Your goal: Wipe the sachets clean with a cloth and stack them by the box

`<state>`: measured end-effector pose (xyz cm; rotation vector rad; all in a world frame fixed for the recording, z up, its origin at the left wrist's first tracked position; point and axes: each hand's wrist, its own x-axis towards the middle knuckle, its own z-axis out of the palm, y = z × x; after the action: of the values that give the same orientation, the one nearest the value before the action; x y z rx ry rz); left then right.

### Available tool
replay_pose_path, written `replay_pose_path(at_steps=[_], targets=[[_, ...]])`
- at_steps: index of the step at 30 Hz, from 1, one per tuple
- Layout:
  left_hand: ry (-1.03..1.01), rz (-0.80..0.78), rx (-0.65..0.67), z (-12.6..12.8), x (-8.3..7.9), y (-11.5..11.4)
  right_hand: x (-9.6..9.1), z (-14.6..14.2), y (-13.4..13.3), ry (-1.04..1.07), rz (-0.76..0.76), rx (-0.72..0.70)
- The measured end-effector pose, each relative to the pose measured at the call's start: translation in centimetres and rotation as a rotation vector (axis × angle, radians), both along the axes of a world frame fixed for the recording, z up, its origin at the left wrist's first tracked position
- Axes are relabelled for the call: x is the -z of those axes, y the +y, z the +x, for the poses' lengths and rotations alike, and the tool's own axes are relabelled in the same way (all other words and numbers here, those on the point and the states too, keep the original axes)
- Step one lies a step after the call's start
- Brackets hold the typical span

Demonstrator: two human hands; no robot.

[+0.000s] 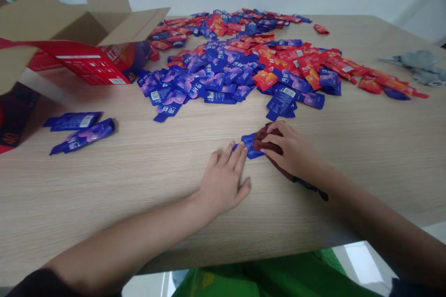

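Observation:
Flat on the wooden table lies a single blue sachet (249, 144), its printed side up. My left hand (223, 181) is open, with the fingertips resting on the sachet's left end and the thumb apart. In my right hand (291, 148) a dark reddish-brown cloth (277, 146) is bunched, gripped by the fingers against the sachet's right end, which it covers. The cloth's darker tail trails toward me beneath the wrist. Just beyond the right hand is a cluster of blue sachets (281, 101).
Blue and red sachets (223, 62) lie heaped across the middle and back of the table (146, 204). Two blue sachets (85, 134) sit apart at the left, near an open red cardboard box (94, 62). A grey crumpled cloth (420, 64) lies far right.

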<state>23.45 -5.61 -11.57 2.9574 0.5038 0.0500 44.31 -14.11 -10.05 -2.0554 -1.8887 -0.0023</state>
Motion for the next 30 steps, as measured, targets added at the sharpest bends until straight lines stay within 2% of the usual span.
replay_pose_path(at_steps=[9, 13, 15, 18, 21, 23, 26, 30], targets=[[-0.017, 0.007, 0.001, -0.1, 0.2, 0.1, 0.9, 4.5, -2.1, 0.109, -0.046, 0.154], [-0.003, 0.005, 0.002, -0.1, 0.3, 0.1, -0.5, 6.3, -2.2, 0.149, -0.019, 0.120], [0.001, 0.005, 0.004, -0.1, 0.3, 0.1, -1.7, 5.6, -1.7, 0.158, 0.044, 0.132], [-0.007, 0.015, 0.007, -0.1, 0.3, 0.1, -2.7, 2.7, -0.4, 0.157, 0.112, 0.080], [-0.014, 0.031, 0.008, -0.1, 0.3, 0.1, -2.0, -0.5, 0.8, 0.097, 0.045, -0.067], [-0.013, 0.038, 0.011, -0.1, 0.3, 0.1, -1.0, -1.7, 1.1, 0.049, 0.006, -0.094], [-0.002, 0.033, 0.009, -0.1, 0.3, 0.1, -0.2, -1.4, 1.0, 0.064, -0.001, -0.066], [0.009, 0.014, 0.001, -0.1, 0.3, 0.1, 0.1, 0.6, 0.0, 0.136, 0.040, -0.012]])
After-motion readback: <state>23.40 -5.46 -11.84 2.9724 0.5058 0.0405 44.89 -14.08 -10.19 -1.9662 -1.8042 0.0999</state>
